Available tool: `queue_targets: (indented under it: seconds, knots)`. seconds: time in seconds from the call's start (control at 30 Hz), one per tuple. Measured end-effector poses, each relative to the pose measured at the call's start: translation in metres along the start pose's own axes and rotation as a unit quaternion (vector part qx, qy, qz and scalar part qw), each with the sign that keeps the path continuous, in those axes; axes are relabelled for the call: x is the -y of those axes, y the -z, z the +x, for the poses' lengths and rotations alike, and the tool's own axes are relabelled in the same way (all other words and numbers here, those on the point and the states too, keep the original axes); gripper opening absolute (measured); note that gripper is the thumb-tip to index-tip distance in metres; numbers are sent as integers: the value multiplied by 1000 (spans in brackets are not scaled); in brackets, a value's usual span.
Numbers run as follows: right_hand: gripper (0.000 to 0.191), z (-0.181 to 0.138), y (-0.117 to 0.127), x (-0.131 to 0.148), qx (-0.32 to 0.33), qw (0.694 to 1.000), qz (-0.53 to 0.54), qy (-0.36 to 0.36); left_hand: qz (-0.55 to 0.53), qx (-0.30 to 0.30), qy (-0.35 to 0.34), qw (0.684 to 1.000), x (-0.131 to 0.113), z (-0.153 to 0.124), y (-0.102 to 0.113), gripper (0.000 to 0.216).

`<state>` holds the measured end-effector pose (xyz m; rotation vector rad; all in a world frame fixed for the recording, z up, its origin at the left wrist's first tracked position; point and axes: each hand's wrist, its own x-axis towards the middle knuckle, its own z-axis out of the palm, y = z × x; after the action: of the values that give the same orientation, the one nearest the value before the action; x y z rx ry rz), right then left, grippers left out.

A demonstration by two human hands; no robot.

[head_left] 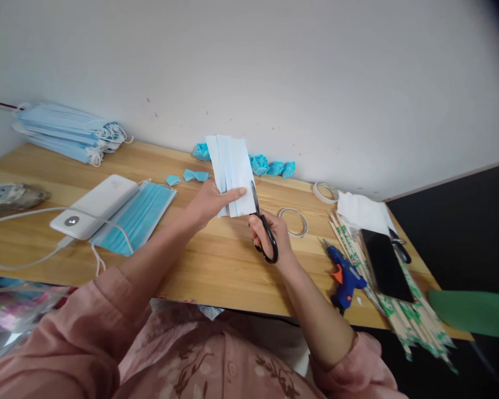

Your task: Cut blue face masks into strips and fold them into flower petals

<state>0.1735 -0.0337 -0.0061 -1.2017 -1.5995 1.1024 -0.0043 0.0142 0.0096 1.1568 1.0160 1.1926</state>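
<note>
In the middle of the view my left hand [212,202] pinches a pale blue and white pleated face mask sheet [232,172] between thumb and fingers, holding it above the table. My right hand [272,235] has its fingers through the black handles of a pair of scissors [269,244]. The blades point up and lie against the right edge of the sheet near its lower corner. Behind the sheet, several blue folded flowers [260,164] stand in a row by the wall, some hidden by it. Small blue cut pieces [196,175] lie left of it.
A stack of masks [62,133] sits back left. Nearer are a white power bank [95,206] with a cable and a blue mask [139,213]. To the right are tape rolls [325,193], a blue glue gun [344,274], wrapped chopsticks [399,318] and a black phone [385,266] on the wooden table [233,277].
</note>
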Motion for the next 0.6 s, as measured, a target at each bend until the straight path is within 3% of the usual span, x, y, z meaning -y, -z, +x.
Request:
queue_targets:
  seconds: [0.6]
  knots:
    - [52, 4, 0, -12, 17, 1000, 9, 8, -31, -15, 4, 999, 1, 5, 6, 55]
